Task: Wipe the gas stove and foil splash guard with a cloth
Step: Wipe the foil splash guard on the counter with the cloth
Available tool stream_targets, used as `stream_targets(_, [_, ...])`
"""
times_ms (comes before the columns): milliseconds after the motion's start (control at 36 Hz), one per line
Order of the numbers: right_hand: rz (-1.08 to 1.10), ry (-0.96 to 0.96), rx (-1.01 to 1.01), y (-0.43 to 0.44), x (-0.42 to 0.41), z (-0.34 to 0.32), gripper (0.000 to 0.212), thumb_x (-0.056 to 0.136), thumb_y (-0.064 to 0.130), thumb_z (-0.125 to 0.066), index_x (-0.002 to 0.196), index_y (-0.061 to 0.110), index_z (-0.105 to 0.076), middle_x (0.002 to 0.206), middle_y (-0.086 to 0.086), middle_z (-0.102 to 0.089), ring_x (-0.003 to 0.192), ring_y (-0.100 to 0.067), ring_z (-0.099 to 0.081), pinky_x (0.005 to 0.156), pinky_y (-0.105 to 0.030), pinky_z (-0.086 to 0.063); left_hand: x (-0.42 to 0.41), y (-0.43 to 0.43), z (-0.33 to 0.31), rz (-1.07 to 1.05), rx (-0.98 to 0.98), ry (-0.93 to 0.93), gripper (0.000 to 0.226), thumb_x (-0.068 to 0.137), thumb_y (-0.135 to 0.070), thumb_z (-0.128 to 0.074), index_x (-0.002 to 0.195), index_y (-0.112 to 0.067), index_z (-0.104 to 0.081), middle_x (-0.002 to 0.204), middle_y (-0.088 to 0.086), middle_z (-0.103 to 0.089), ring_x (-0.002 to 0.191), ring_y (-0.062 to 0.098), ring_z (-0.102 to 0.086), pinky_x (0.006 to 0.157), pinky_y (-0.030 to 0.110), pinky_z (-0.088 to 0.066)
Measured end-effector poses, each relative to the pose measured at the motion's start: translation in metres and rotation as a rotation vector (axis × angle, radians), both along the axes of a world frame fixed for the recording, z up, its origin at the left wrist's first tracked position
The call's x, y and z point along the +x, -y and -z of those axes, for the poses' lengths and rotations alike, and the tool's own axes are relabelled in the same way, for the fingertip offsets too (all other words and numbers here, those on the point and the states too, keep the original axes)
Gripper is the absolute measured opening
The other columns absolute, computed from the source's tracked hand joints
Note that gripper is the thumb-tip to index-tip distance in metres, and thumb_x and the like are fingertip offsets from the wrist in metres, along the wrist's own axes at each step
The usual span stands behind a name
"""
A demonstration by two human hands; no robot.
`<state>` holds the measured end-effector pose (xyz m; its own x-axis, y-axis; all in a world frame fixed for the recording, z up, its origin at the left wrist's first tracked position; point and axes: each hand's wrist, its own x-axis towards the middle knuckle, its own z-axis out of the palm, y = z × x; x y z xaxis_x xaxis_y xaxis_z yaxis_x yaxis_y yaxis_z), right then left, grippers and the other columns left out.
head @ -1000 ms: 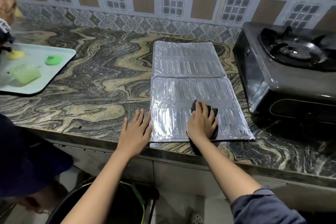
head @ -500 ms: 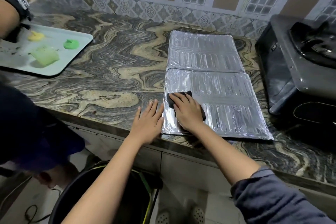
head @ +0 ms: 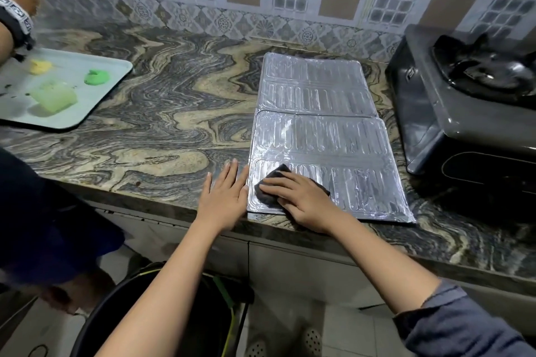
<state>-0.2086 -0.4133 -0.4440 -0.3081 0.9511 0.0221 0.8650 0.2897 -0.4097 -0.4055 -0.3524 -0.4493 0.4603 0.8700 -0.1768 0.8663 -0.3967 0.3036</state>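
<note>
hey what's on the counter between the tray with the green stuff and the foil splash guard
Nothing: the head view shows only bare marbled countertop between the tray and the foil splash guard. The left hand rests flat nearer the front edge, beside the foil.

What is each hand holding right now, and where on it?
The right hand presses the dark cloth flat on the foil splash guard, covering its near-right part. The left hand holds nothing, flat on the counter.

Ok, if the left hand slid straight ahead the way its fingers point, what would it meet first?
Probably nothing soon: the left hand lies flat beside the foil splash guard, fingers pointing up the bare countertop toward the tiled wall. It might graze the guard's left edge; depth is unclear.
</note>
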Motion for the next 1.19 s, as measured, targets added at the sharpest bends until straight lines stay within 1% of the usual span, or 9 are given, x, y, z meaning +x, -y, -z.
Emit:
stream_targets(139, [0.108,0.004,-0.001,0.022,0.029,0.002,0.05,0.088,0.036,-0.027,0.135,0.035,-0.043,0.142,0.016,-0.044,0.135,-0.015,-0.034,0.111,-0.029,-0.023,0.001,0.001,0.001,-0.006,0.013,0.015,0.052,0.1,-0.037,-0.014,0.149,-0.035,0.002,0.158,-0.008,0.012,0.145,0.006,0.012,0.118,0.04,0.01])
stream_targets(278, [0.351,-0.029,0.017,0.044,0.06,0.005,0.052,0.088,0.046,-0.023,0.135,0.036,-0.044,0.142,0.019,-0.042,0.137,-0.013,-0.032,0.114,-0.04,-0.026,0.001,0.002,0.003,-0.001,0.028,0.025,0.051,0.1,-0.037,-0.014,0.149,-0.035,0.002,0.158,-0.009,0.011,0.145,0.006,0.012,0.119,0.041,0.008])
stream_targets(417, [0.633,0.024,0.04,0.054,0.079,0.01,0.056,0.086,0.048,-0.02,0.137,0.036,-0.04,0.145,0.013,-0.041,0.137,-0.017,-0.032,0.114,-0.04,-0.024,0.0,0.002,0.003,0.007,0.037,0.017,0.051,0.1,-0.037,-0.013,0.149,-0.034,0.002,0.158,-0.008,0.011,0.145,0.007,0.012,0.119,0.04,0.009])
stream_targets(528, [0.891,-0.011,0.046,0.037,0.085,0.013,0.045,0.097,0.032,-0.031,0.141,0.028,-0.034,0.147,0.006,-0.037,0.138,-0.02,-0.029,0.114,-0.042,-0.024,0.001,0.001,0.005,0.014,0.042,0.019,0.052,0.1,-0.038,-0.013,0.149,-0.034,0.002,0.158,-0.008,0.011,0.145,0.007,0.012,0.119,0.04,0.009])
stream_targets(694, [1.138,-0.075,0.045,-0.026,0.066,0.002,0.043,0.098,0.028,-0.034,0.141,0.024,-0.035,0.149,0.004,-0.034,0.139,-0.025,-0.024,0.115,-0.045,-0.016,0.0,-0.001,0.007,0.015,0.035,0.019,0.053,0.1,-0.039,-0.012,0.149,-0.03,0.004,0.157,-0.008,0.014,0.144,0.006,0.015,0.118,0.04,0.011])
stream_targets(778, [1.085,-0.088,0.036,-0.059,0.055,0.0,0.042,0.098,0.029,-0.034,0.14,0.025,-0.036,0.148,0.003,-0.034,0.138,-0.025,-0.023,0.114,-0.045,-0.016,0.0,-0.002,0.009,0.008,0.048,0.018,0.062,0.09,-0.048,0.002,0.149,-0.031,0.005,0.156,-0.01,0.014,0.144,0.005,0.015,0.118,0.039,0.011])
stream_targets(889, [0.875,-0.103,0.019,-0.094,0.033,-0.001,0.041,0.098,0.029,-0.034,0.139,0.027,-0.038,0.147,0.006,-0.036,0.137,-0.023,-0.025,0.112,-0.043,-0.018,0.001,-0.002,0.012,-0.002,0.083,0.024,0.08,0.074,-0.053,0.016,0.149,-0.03,0.006,0.15,-0.015,0.02,0.144,0.005,0.015,0.117,0.038,0.011])
stream_targets(1056, [0.405,-0.023,0.054,-0.102,-0.009,0.005,0.039,0.098,0.032,-0.036,0.137,0.033,-0.041,0.143,0.011,-0.042,0.135,-0.021,-0.031,0.11,-0.041,-0.026,0.003,0.0,0.016,-0.036,0.123,0.02,0.082,0.071,-0.05,0.018,0.149,-0.029,0.005,0.156,-0.013,0.012,0.144,0.003,0.013,0.117,0.037,0.01])
stream_targets(1194, [0.196,0.004,0.033,-0.074,-0.006,0.005,0.042,0.095,0.037,-0.034,0.137,0.036,-0.041,0.142,0.012,-0.044,0.132,-0.021,-0.035,0.106,-0.044,-0.031,0.004,0.001,0.016,-0.052,0.129,0.02,0.083,0.071,-0.048,0.018,0.15,-0.028,0.003,0.158,-0.012,0.009,0.145,0.004,0.009,0.117,0.037,0.007])
